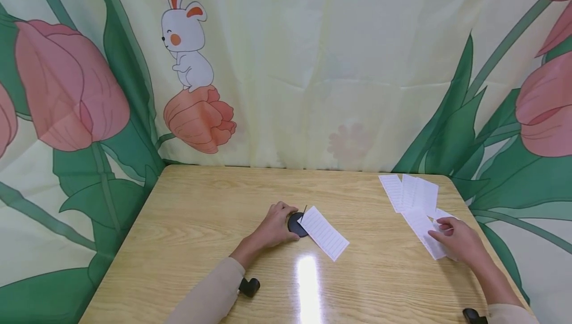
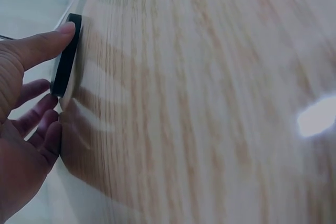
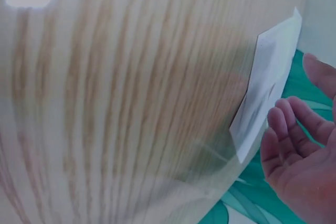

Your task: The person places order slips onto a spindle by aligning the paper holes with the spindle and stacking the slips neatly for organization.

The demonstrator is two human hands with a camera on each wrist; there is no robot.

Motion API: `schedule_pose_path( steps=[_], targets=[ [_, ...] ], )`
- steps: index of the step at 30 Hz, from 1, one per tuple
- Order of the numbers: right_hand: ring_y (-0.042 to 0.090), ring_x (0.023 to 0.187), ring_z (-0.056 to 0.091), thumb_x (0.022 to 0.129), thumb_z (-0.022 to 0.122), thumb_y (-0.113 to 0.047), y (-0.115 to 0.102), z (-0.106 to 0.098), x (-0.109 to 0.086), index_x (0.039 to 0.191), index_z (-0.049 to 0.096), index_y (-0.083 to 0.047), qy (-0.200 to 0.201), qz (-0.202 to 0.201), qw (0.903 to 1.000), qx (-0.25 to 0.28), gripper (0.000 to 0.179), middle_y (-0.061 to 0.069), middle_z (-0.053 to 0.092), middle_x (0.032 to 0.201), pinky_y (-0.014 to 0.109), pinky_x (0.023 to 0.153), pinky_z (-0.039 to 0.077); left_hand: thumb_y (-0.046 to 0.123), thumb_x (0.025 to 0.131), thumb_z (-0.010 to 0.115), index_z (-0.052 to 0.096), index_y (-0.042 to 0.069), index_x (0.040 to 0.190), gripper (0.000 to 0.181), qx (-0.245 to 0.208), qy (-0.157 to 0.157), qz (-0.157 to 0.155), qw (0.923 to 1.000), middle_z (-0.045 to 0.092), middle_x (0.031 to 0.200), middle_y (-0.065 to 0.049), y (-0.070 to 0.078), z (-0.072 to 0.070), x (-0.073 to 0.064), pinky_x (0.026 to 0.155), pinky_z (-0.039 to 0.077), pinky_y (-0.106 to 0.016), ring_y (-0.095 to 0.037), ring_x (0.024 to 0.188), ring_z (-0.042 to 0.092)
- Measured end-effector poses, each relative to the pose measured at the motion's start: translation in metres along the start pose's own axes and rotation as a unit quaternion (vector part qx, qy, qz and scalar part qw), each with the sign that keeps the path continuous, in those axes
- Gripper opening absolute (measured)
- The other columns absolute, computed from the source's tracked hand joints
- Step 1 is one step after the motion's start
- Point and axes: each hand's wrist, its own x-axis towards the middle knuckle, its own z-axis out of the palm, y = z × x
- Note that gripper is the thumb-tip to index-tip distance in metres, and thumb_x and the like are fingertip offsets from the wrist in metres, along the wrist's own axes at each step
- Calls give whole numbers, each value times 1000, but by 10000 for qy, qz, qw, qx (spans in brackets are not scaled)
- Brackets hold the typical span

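The left hand (image 1: pixel 276 226) has its fingers and thumb curved round the rim of a flat, round black disc (image 1: pixel 293 225), gripping it on the tabletop (image 1: pixel 201 215); the left wrist view shows the disc's thick, smooth edge against the thumb. A thin dark spike (image 1: pixel 305 209) stands up from the disc. Beside it, a rectangular white paper slip with ruled lines (image 1: pixel 325 234) lies at a slant, one corner overlapping the disc; whether the spike pierces it cannot be told.

The right hand (image 1: pixel 462 240) has loosely bent fingers with the thumb well parted from them, gripping nothing, over the near end of a loose spread of thin white paper slips (image 1: pixel 419 222). These overlap at differing angles toward the tabletop's right far corner, several with fine printed lines. Contact is unclear.

Around them stretches the tabletop's glossy pale wood grain, with a bright rectangular reflection (image 1: pixel 308 284). Beyond hangs a softly creased cream fabric curtain (image 1: pixel 290 66), printed with pink tulips, green leaves and a white rabbit (image 1: pixel 189 41).
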Motion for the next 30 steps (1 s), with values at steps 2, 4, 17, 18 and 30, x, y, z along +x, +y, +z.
schedule_pose_path(
  steps=[2,4,17,18,30],
  targets=[
    [46,99,61,94,76,-32,3,0,0,128,52,17,-39,131,9999,12,64,36,62,111,56,82,55,27,75,95,63,9,138,74,-30,18,5,10000,56,128,-8,0,0,-1,95,47,-38,-23,116,48],
    [45,99,60,92,77,-34,4,1,1,127,52,17,-63,272,9996,2,66,35,62,110,55,82,54,27,75,94,63,9,138,72,-52,23,10,10000,56,128,-7,1,-1,-1,95,47,-39,-23,117,47],
    [42,93,53,90,79,-40,11,6,5,114,55,18,-360,596,9972,-270,67,34,58,104,52,80,50,27,77,93,64,9,136,68,-116,-72,-49,9999,55,127,-7,2,-2,-1,95,46,-38,-22,117,46],
    [42,93,52,90,78,-38,12,7,5,114,55,18,-377,605,9971,-248,65,34,58,103,51,80,49,27,77,93,64,9,135,68,-130,-78,-57,9999,55,127,-7,2,-2,-1,95,46,-38,-23,117,46],
    [44,96,51,94,73,-23,1,10,1,121,48,20,-352,697,9969,-97,57,38,53,111,57,85,50,25,76,93,65,9,134,66,-241,-59,-70,9997,55,127,-8,3,-3,-3,97,46,-41,-24,118,46]
  ],
)
